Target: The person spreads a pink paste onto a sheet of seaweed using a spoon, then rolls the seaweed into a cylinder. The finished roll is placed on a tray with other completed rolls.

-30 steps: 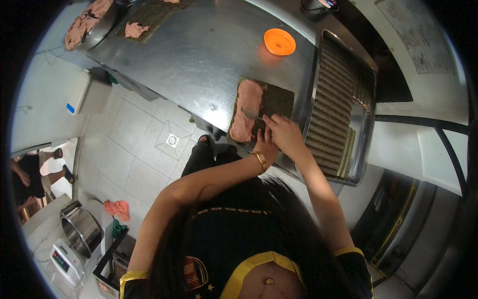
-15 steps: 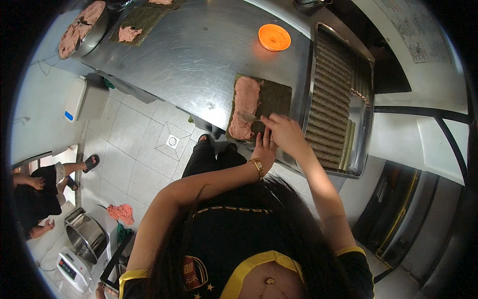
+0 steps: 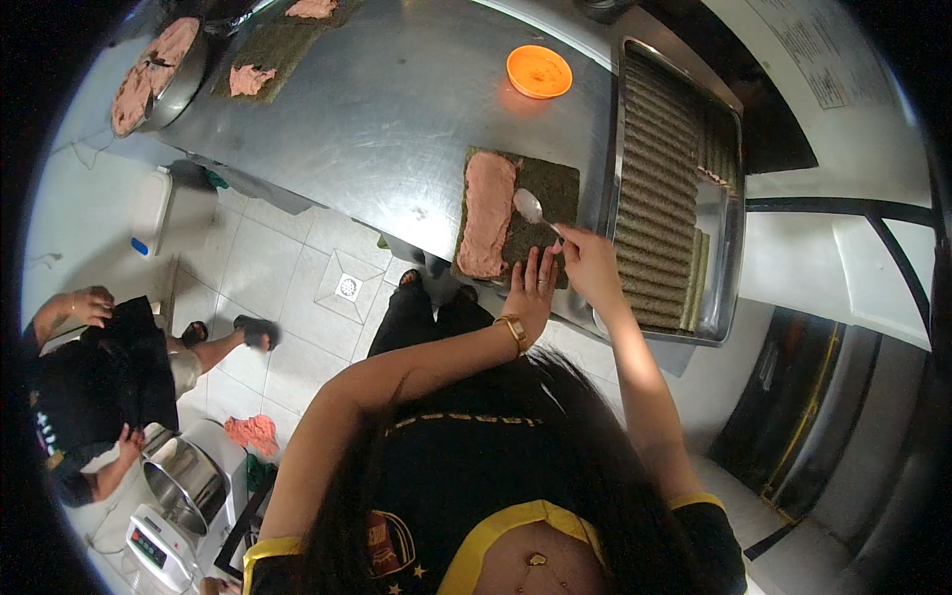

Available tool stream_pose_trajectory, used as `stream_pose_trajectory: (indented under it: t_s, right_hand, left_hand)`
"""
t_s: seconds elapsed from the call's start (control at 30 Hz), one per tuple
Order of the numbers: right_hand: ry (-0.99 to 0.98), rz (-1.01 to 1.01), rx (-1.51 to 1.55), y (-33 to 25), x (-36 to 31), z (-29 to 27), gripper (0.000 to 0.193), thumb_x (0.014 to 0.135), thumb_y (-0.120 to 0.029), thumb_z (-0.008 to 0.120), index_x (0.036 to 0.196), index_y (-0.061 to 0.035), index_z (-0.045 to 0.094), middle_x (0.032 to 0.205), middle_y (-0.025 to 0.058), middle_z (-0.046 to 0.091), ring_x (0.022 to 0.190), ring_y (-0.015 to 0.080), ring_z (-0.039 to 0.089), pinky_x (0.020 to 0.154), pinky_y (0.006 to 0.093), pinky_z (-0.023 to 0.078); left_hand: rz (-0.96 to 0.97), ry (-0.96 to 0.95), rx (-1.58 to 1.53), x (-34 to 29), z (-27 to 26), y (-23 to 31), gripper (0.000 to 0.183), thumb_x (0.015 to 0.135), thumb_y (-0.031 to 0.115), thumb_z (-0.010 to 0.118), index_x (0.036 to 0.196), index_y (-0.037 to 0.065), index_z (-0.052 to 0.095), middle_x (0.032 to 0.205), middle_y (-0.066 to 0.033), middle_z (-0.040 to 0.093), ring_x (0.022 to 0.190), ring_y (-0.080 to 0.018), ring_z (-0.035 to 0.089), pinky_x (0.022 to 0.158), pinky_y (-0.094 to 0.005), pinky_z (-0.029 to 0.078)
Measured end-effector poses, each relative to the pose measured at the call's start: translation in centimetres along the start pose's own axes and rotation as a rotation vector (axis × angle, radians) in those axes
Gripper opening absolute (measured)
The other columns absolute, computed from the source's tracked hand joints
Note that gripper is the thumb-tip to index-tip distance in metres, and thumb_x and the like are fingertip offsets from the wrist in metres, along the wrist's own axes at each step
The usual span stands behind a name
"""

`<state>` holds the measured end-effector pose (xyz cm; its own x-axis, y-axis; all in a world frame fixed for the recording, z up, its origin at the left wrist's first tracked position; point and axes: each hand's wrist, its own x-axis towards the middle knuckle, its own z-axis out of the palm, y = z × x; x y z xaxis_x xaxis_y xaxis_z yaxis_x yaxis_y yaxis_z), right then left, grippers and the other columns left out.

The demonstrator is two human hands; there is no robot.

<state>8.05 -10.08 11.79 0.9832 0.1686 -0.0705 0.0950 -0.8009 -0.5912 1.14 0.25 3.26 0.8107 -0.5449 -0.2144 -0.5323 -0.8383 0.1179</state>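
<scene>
Seaweed sheet (image 3: pixel 540 198), dark green and square, lies flat near the front edge of the steel bench (image 3: pixel 397 109), straight ahead of me. A thick band of pink paste (image 3: pixel 486 213) covers its left portion from the far edge to the near one; the right portion shows bare. My left hand (image 3: pixel 534 283) rests open, fingers spread, pressing the sheet's near edge flat. My right hand (image 3: pixel 585 260) is closed around the handle of a metal spoon (image 3: pixel 531 208), whose bowl sits on the bare seaweed just beside the paste.

As I judge it, the spreading is about half done: one side is coated and the other side remains to be covered.

To my right, touching distance from the sheet, a long metal tray (image 3: pixel 729 198) holds rows of finished dark rolls (image 3: pixel 664 169), filling most of it. A small orange dish (image 3: pixel 538 71) stands farther back on the bench. At the far left end are more seaweed sheets (image 3: pixel 283 45) with dabs of paste, and a metal bowl (image 3: pixel 159 74) full of the same pink paste. Another person (image 3: pixel 99 387) sits low on the tiled floor (image 3: pixel 288 268), well to my left.
</scene>
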Motion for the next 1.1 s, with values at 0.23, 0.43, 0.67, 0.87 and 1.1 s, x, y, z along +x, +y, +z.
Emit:
stream_pose_trajectory:
  t_s: [0.23, 0.43, 0.67, 0.87, 1.1]
  right_hand:
    - [0.015, 0.048, -0.096, -0.3, -3.0, 3.3, 0.028, 0.083, -0.004, 0.051, 0.105, -0.0048, 0.067, 0.077, 0.0211, 0.064, 0.070, 0.0363, 0.063, 0.060, 0.0400, 0.049]
    - [0.010, 0.170, -0.077, -1.9, -3.1, 5.3, 0.026, 0.082, -0.012, 0.053, 0.103, -0.0070, 0.067, 0.082, 0.0230, 0.064, 0.077, 0.0408, 0.063, 0.071, 0.0493, 0.050]
    - [0.044, 0.207, 0.002, -4.1, 0.7, 5.4, 0.032, 0.081, -0.001, 0.049, 0.107, -0.0002, 0.066, 0.080, 0.0201, 0.067, 0.077, 0.0362, 0.066, 0.070, 0.0415, 0.051]
    - [0.142, 0.173, -0.045, -3.3, 3.7, 6.4, 0.033, 0.080, -0.001, 0.049, 0.108, 0.0008, 0.066, 0.080, 0.0199, 0.067, 0.076, 0.0349, 0.066, 0.071, 0.0405, 0.052]
    - [0.143, 0.231, -0.108, -2.5, 5.5, 5.3, 0.030, 0.078, -0.004, 0.055, 0.104, -0.0039, 0.069, 0.081, 0.0190, 0.068, 0.078, 0.0345, 0.067, 0.073, 0.0390, 0.052]
  left_hand:
    - [0.084, -0.080, 0.038, -0.5, 0.3, -0.5, 0.059, 0.091, 0.025, 0.040, 0.143, -0.001, 0.027, 0.151, -0.0210, 0.018, 0.139, -0.0440, 0.013, 0.111, -0.0569, 0.013]
    - [0.095, -0.003, 0.085, -1.1, 1.4, -0.2, 0.056, 0.092, 0.028, 0.040, 0.142, 0.005, 0.032, 0.148, -0.0156, 0.030, 0.138, -0.0375, 0.021, 0.112, -0.0567, 0.010]
    - [0.107, -0.068, -0.310, -0.5, 2.0, -0.6, 0.053, 0.090, 0.023, 0.044, 0.137, 0.001, 0.039, 0.144, -0.0177, 0.036, 0.135, -0.0361, 0.028, 0.110, -0.0568, 0.019]
    - [0.086, -0.027, -0.080, -0.8, 1.5, -0.1, 0.052, 0.089, 0.020, 0.043, 0.138, 0.002, 0.038, 0.145, -0.0188, 0.035, 0.135, -0.0388, 0.026, 0.110, -0.0570, 0.019]
    - [0.123, 0.008, -0.032, -1.0, 1.5, -0.3, 0.051, 0.091, 0.015, 0.036, 0.137, -0.004, 0.036, 0.146, -0.0260, 0.029, 0.137, -0.0416, 0.022, 0.111, -0.0582, 0.016]
